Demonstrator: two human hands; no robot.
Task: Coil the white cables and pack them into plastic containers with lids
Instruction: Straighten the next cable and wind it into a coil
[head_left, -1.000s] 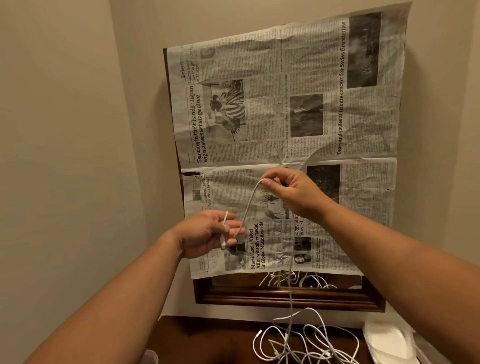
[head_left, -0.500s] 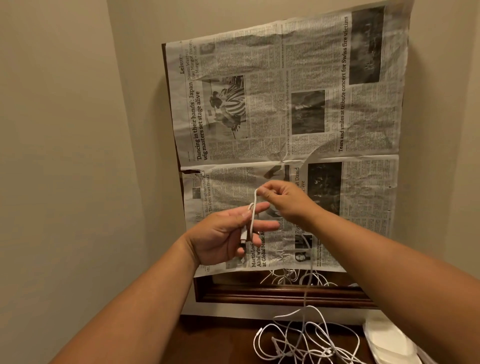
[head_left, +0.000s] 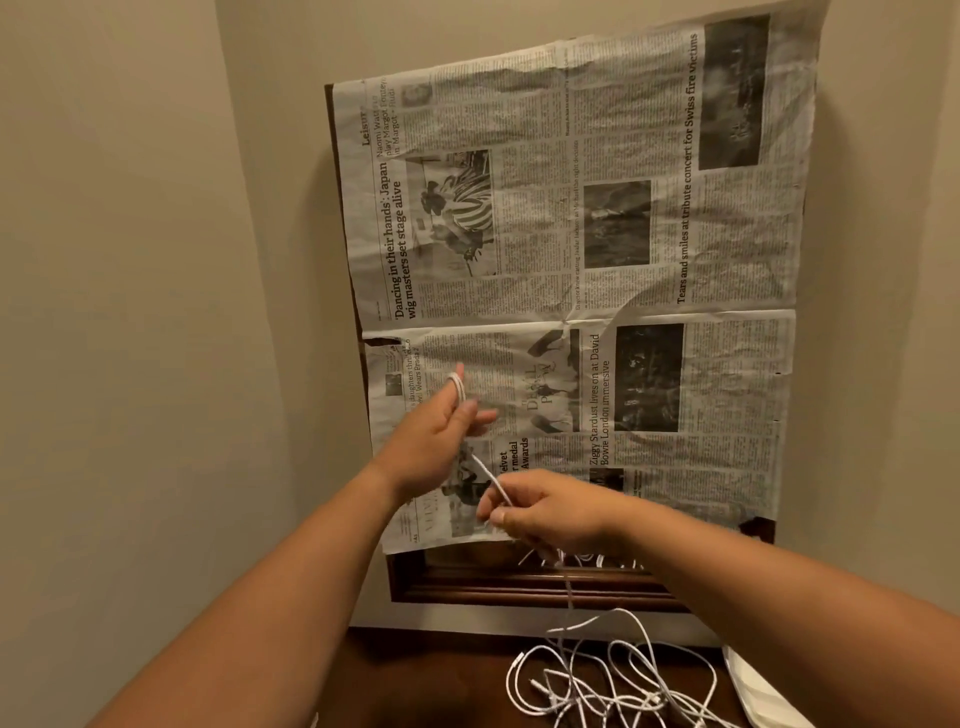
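Head view: left hand (head_left: 434, 434) is raised with a white cable (head_left: 488, 475) looped over its fingers as a winding form. The right hand (head_left: 550, 512), lower and apart, pinches the same cable to feed slack from the tangle (head_left: 613, 680) on the table (head_left: 415, 675).

Warm, dim indoor light falls evenly across the newspaper (head_left: 571, 234), its headlines sharp and readable, with no glare. Soft shadows gather in the wall corner left of it and on the dark wooden table (head_left: 415, 675) below. Wide-angle distortion bends the paper's edges. The left hand (head_left: 436, 441) and white cable (head_left: 491, 480) show motion blur.
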